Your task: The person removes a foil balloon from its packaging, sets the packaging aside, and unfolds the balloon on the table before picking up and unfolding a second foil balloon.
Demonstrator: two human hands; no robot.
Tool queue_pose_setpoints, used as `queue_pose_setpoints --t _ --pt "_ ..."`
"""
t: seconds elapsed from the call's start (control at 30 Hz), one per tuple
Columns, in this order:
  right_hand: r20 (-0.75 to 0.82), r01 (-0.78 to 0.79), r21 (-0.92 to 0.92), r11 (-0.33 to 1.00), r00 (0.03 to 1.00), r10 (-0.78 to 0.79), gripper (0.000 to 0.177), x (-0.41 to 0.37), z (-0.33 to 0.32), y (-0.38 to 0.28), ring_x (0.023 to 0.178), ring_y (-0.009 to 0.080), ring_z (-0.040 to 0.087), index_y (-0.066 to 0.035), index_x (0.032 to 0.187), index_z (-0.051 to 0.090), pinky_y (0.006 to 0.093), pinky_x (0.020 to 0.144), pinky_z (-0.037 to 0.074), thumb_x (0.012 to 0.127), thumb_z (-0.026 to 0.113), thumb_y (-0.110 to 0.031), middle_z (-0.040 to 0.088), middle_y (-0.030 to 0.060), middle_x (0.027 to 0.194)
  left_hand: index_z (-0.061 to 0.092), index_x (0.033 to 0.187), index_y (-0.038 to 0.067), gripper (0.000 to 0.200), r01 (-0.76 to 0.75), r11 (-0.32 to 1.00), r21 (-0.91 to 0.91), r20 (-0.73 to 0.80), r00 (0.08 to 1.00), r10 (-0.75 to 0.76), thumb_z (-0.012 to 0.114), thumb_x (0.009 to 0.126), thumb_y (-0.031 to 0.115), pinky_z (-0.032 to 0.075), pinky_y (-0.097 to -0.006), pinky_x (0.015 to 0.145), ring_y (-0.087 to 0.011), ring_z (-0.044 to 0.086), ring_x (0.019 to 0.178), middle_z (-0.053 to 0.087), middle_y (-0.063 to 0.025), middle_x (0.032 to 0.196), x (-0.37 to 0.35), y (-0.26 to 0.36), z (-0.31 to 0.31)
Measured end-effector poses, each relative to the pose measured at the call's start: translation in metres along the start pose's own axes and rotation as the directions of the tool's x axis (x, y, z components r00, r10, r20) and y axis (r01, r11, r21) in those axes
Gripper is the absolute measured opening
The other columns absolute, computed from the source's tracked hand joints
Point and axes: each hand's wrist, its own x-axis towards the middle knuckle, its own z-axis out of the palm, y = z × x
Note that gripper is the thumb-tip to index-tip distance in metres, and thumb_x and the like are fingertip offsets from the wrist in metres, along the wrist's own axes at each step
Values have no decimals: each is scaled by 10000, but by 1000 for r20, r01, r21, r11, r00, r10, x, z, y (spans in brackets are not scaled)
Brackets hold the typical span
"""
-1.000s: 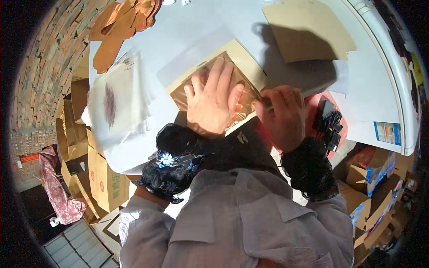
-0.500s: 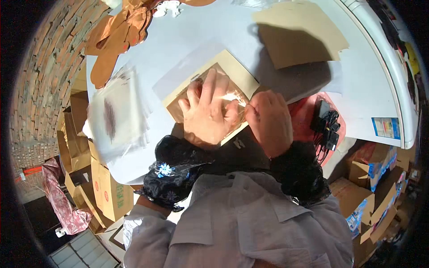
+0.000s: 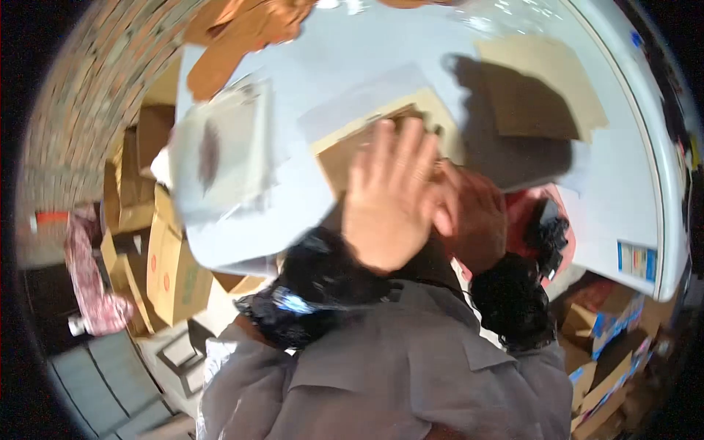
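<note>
My left hand lies over a cream-bordered card with a brown panel, its fingers stretched out and pointing away from me. The card rests at an angle on the white table, over a pale translucent sheet. At the card's right edge, beside my left thumb, is my right hand, in shadow with its fingers bent inward. Blur hides what is between those fingers. Black ruffled cuffs cover both wrists.
A stack of clear plastic sleeves lies left on the white table. Copper-brown shiny pieces are at the back. A cream sheet lies right, partly shadowed. Black cables rest on red plastic. Cardboard boxes stand below the left edge.
The view has shifted, so the table sits further right. My left fingers have straightened from their bent spread. Glare on the card's panel is gone, and my right hand is now shaded.
</note>
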Motion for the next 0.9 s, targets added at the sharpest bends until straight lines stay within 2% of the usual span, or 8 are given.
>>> queue_pose_setpoints --t 0.07,0.17,0.27,0.37,0.47,0.57,0.7,0.9 --pt "44 0 -4 1000 999 0 512 9 -4 -9 1139 283 588 -40 1284 570 438 1016 427 809 673 -200 613 118 1266 341 1528 83 669 63 997 -53 35 998 -61 510 964 400 158 -558 1193 -383 158 1503 215 -133 1629 -15 13 7" --pt "88 8 -45 999 996 -4 494 -1 -4 -1 1126 302 592 -44 1304 582 452 1003 427 833 635 -184 619 127 1264 326 1523 30 701 125 982 -139 61 991 -117 532 951 379 105 -565 1203 -422 133 1500 201 -201 1618 -30 16 5" --pt "117 7 -71 997 993 2 452 3 -8 -5 1143 303 590 -40 1281 604 455 1004 429 844 621 -153 620 133 1270 356 1506 27 718 141 974 -179 19 990 -140 578 919 376 128 -562 1200 -423 157 1495 208 -223 1609 -44 15 32" --pt "185 -25 -37 999 982 32 398 8 -15 -6 1162 305 583 -22 1244 620 449 1017 424 862 607 -134 612 146 1294 427 1467 38 723 115 988 -100 -9 993 -116 625 865 385 147 -566 1195 -430 171 1489 202 -239 1606 -45 12 36" --pt "153 133 14 991 979 -134 349 12 -21 7 1162 324 581 -5 1201 634 440 1015 427 868 593 -102 616 161 1280 500 1423 85 701 85 996 -21 -17 996 -86 661 813 390 150 -578 1191 -442 175 1484 194 -253 1604 -46 11 42" --pt "17 -59 144 988 998 57 341 7 -26 19 1171 344 571 15 1183 626 435 1028 421 854 602 -71 614 170 1267 536 1408 154 658 61 998 -28 -28 998 -61 665 811 397 134 -592 1190 -445 160 1489 194 -254 1604 -47 8 45" --pt "36 -194 -87 977 980 198 353 -7 -14 36 1149 349 566 -19 1184 627 436 1011 432 832 626 -51 607 161 1235 468 1460 148 641 29 996 -83 -36 999 -32 622 884 382 174 -566 1188 -422 190 1487 227 -239 1596 -46 3 40" --pt "33 -205 90 975 979 202 345 0 -18 33 1061 347 567 -41 1177 635 441 952 443 833 638 -74 613 134 1132 475 1455 170 586 84 981 -176 -38 995 -92 601 905 328 212 -569 1172 -410 254 1462 299 -209 1571 -40 8 26"
